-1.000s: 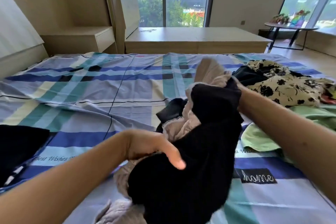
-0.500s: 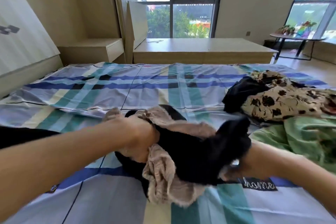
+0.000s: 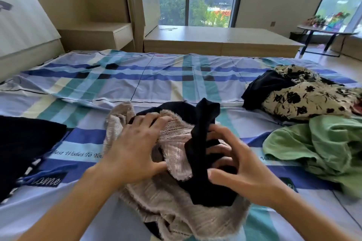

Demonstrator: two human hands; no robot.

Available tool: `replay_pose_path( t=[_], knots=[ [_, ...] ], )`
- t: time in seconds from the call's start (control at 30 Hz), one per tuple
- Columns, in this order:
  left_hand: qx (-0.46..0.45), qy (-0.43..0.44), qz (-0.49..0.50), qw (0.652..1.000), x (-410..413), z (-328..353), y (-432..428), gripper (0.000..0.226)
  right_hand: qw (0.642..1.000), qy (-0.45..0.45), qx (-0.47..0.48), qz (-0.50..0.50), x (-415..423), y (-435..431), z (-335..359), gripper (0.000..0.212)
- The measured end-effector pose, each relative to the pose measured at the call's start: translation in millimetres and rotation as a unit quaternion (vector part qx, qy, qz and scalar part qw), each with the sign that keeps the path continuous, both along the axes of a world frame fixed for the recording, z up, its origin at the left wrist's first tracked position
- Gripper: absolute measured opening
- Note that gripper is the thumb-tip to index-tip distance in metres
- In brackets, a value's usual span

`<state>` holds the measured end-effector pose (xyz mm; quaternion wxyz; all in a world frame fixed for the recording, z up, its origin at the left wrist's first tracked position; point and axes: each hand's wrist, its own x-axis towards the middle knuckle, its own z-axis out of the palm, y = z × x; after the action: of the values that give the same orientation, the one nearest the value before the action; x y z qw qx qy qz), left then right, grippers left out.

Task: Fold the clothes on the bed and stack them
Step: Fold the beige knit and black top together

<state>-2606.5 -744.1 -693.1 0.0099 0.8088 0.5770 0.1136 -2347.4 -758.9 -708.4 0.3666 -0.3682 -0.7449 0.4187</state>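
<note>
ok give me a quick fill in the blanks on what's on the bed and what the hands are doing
1. The left hand rests, fingers spread, on the beige garment trimmed with ____.
2. The right hand curls its fingers round a strip of cloth coloured ____.
3. The green garment lies to the ____ of both hands.
4. The cream garment is printed with black ____.

Missing words: lace; black; right; flowers

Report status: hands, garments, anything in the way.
Left hand flat on beige garment. Right hand grips black garment. Both crumpled, unfolded. Green garment lies right, apart.
</note>
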Motion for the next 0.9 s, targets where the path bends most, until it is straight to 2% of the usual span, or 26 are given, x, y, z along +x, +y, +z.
replay_pose_path(
  t=[0.03, 0.1, 0.17, 0.2, 0.3, 0.37, 0.43, 0.47, 0.57, 0.63, 0.67, 0.7, 0.73, 0.77, 0.8, 0.83, 0.87, 0.9],
  knots=[
    [-0.036, 0.017, 0.026, 0.999, 0.2, -8.5, 3.4, 0.08, 0.997, -0.068, 0.035, 0.01, -7.1, -5.3, -5.4, 0.077],
    [-0.032, -0.009, 0.048, 0.998, 3.9, -17.1, 8.5, 0.044, 0.959, -0.234, 0.151, 0.047, -18.7, -12.0, -16.3, 0.083],
    [0.003, -0.078, 0.08, 0.994, 7.6, -16.3, 14.9, 0.015, 0.92, -0.331, 0.193, 0.088, -27.4, -14.1, -31.4, 0.083],
    [-0.002, -0.139, 0.097, 0.986, 9.6, -14.8, 17.8, 0.01, 0.907, -0.355, 0.205, 0.094, -31.6, -15.8, -37.1, 0.08],
    [-0.042, -0.372, 0.111, 0.921, 23.9, 4.0, 18.4, 0.026, 0.9, -0.375, 0.201, 0.097, -37.0, -14.9, -44.9, 0.076],
    [-0.054, -0.463, 0.111, 0.878, 36.4, 30.4, 9.8, 0.032, 0.917, -0.36, 0.147, 0.088, -37.8, -9.3, -36.9, 0.072],
    [-0.096, -0.548, 0.088, 0.826, 45.9, 59.9, 2.8, 0.036, 0.938, -0.327, 0.099, 0.052, -44.0, -0.9, -20.8, 0.056],
    [-0.117, -0.578, 0.076, 0.804, 49.7, 74.2, -0.2, 0.036, 0.943, -0.326, 0.066, 0.023, -47.4, 5.0, -12.5, 0.049],
    [-0.125, -0.621, 0.082, 0.769, 55.2, 102.6, 6.9, 0.028, 0.934, -0.352, -0.003, -0.057, -60.0, 26.1, 14.3, 0.059],
    [-0.118, -0.653, 0.126, 0.738, 55.6, 111.3, 16.8, 0.019, 0.905, -0.412, 0.05, -0.092, -65.6, 37.2, 26.6, 0.056],
    [-0.12, -0.668, 0.139, 0.721, 54.1, 114.4, 22.2, 0.017, 0.889, -0.429, 0.11, -0.118, -66.4, 38.9, 31.3, 0.049],
    [-0.128, -0.685, 0.144, 0.702, 52.0, 116.6, 27.9, 0.018, 0.887, -0.405, 0.171, -0.142, -66.9, 36.3, 34.1, 0.041],
    [-0.133, -0.696, 0.143, 0.691, 51.5, 119.9, 31.9, 0.019, 0.903, -0.335, 0.222, -0.153, -68.2, 30.3, 36.7, 0.035],
    [-0.132, -0.697, 0.137, 0.691, 50.1, 122.5, 35.8, 0.021, 0.93, -0.254, 0.228, -0.137, -69.5, 22.7, 38.9, 0.031],
    [-0.127, -0.689, 0.134, 0.7, 49.6, 125.8, 38.2, 0.02, 0.962, -0.163, 0.197, -0.097, -70.0, 14.4, 40.7, 0.031],
    [-0.105, -0.692, 0.133, 0.702, 50.1, 128.2, 40.0, 0.018, 0.989, -0.072, 0.127, -0.038, -69.8, 5.3, 44.0, 0.033],
    [-0.08, -0.695, 0.132, 0.702, 52.3, 130.4, 39.3, 0.016, 0.999, 0.006, 0.03, 0.023, -68.5, -1.6, 45.3, 0.038],
    [-0.069, -0.698, 0.124, 0.701, 53.4, 131.4, 39.8, 0.019, 0.994, 0.06, -0.059, 0.065, -65.7, -7.2, 47.2, 0.046]
  ],
)
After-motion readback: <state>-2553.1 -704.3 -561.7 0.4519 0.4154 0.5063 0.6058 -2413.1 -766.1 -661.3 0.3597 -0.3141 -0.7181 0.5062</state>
